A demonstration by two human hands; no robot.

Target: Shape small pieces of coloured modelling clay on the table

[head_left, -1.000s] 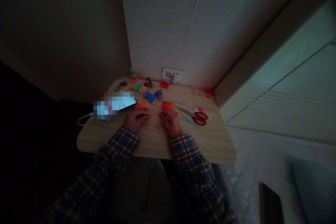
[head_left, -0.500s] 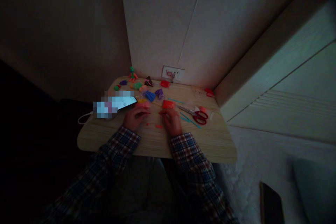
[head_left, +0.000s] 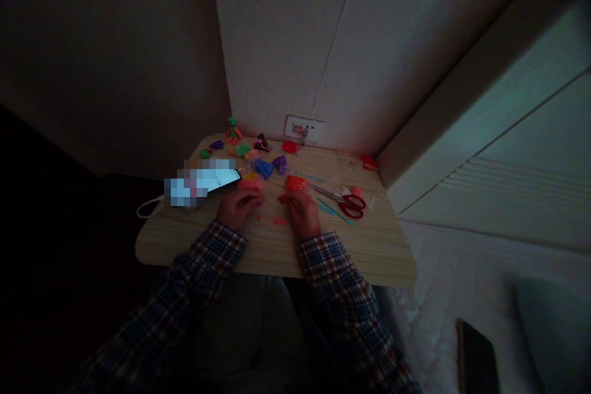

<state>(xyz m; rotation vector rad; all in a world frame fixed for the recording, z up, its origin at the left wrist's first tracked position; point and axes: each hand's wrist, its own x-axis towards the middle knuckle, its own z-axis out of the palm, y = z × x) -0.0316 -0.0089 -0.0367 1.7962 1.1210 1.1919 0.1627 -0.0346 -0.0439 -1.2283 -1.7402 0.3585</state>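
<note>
My left hand is closed in a pinch over the table, its thumb and fingers pressed together; what they hold, if anything, is too small to name. Facing it, my right hand is pinched in the same way, its fingertips hiding any contents. Between the hands lie a flat pinkish-red strip of clay and a tiny red bit. Beyond my right hand sits a packet of orange-red clay. A pink packet rests just past my left fingers.
Red-handled scissors and thin blue tools lie on the right of the wooden table. A lit phone with a white cable is on the left. Blue and purple packets and a green-orange figure stand farther back.
Both hands stay in nearly the same place, with only slight shifts of the fingers. The strip and the packets remain where they were.
</note>
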